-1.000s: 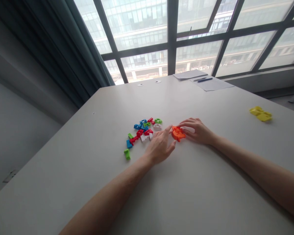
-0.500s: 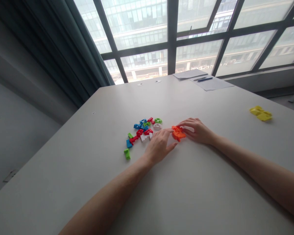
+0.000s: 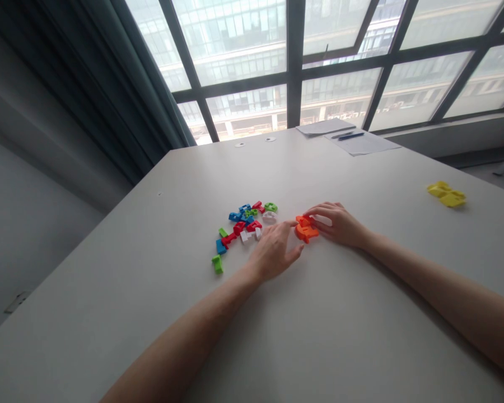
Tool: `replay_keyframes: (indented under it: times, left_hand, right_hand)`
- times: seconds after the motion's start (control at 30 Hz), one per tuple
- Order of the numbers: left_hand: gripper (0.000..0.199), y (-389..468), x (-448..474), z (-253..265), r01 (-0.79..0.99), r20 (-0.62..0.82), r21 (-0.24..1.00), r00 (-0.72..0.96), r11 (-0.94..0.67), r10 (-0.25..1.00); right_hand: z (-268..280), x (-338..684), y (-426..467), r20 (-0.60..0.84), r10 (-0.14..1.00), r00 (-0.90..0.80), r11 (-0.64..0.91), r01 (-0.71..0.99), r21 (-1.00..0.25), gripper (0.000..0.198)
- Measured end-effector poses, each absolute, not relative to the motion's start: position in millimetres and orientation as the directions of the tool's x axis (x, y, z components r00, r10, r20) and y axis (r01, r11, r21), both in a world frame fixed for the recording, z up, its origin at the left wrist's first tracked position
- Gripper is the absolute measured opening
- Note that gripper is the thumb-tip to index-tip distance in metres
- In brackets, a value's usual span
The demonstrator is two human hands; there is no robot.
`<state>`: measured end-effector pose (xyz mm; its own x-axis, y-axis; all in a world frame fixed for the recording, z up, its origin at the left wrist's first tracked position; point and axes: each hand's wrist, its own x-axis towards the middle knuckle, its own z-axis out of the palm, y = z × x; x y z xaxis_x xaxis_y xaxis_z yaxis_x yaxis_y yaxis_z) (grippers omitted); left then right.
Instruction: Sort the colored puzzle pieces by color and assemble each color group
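A small cluster of orange plastic pieces (image 3: 307,230) lies on the white table (image 3: 319,313) between my two hands. My left hand (image 3: 274,249) is at its left side, palm down, fingers stretched and thumb apart; the index fingertip reaches the edge of the cluster. From the right, my right hand (image 3: 334,223) touches the orange pieces with its fingertips, fingers loosely spread. Left of my left hand is a loose group of plastic pieces: red pieces (image 3: 239,228), blue pieces (image 3: 235,216), green pieces (image 3: 217,264) and white pieces (image 3: 269,216). My left hand may hide part of this group.
Two yellow pieces (image 3: 447,195) lie apart on the right of the table. Sheets of paper (image 3: 372,145) with a blue pen (image 3: 351,136) are at the far edge, below the window. A dark curtain (image 3: 121,84) hangs at the left.
The orange pieces have shifted slightly against each other under my fingertips. Both hands stay almost in place, and the other pieces have not moved.
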<state>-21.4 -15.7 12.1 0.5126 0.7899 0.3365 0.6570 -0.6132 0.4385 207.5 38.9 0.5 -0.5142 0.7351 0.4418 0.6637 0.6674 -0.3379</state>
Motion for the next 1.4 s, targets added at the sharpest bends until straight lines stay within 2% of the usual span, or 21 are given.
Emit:
replay_keyframes:
  times: [0.2, 0.33, 0.6, 0.83, 1.0, 1.23, 1.4]
  left_hand:
    - [0.050, -15.2, -22.2, 10.2, 0.616, 0.379, 0.418, 0.550, -0.668, 0.744]
    - [0.051, -14.9, -21.9, 9.9, 0.614, 0.359, 0.414, 0.569, -0.673, 0.740]
    - [0.029, -17.8, -19.9, 14.2, 0.653, 0.360, 0.390, 0.541, -0.649, 0.760]
    - [0.024, -20.1, -19.1, 16.7, 0.643, 0.370, 0.413, 0.529, -0.645, 0.764]
    - [0.026, -19.9, -19.6, 16.7, 0.631, 0.389, 0.392, 0.545, -0.669, 0.742]
    - [0.033, -19.1, -21.4, 14.2, 0.595, 0.417, 0.235, 0.652, -0.768, 0.633]
    - [0.034, -18.7, -21.2, 11.9, 0.567, 0.444, 0.299, 0.629, -0.767, 0.638]
  right_hand:
    - [1.7, 208.2, 38.1, 0.425, 0.714, -0.557, 0.698, 0.619, -0.360, 0.026]
    - [2.3, 209.1, 38.9, 0.425, 0.699, -0.575, 0.714, 0.594, -0.372, 0.024]
    - [1.7, 209.1, 39.3, 0.433, 0.709, -0.556, 0.704, 0.585, -0.403, 0.023]
    - [3.8, 209.1, 39.3, 0.456, 0.717, -0.528, 0.697, 0.567, -0.439, 0.027]
    - [4.0, 208.8, 40.0, 0.464, 0.709, -0.530, 0.704, 0.563, -0.433, 0.025]
    - [6.2, 208.0, 39.1, 0.442, 0.728, -0.525, 0.686, 0.563, -0.461, 0.026]
    - [7.4, 207.4, 38.9, 0.433, 0.731, -0.528, 0.682, 0.550, -0.482, 0.026]
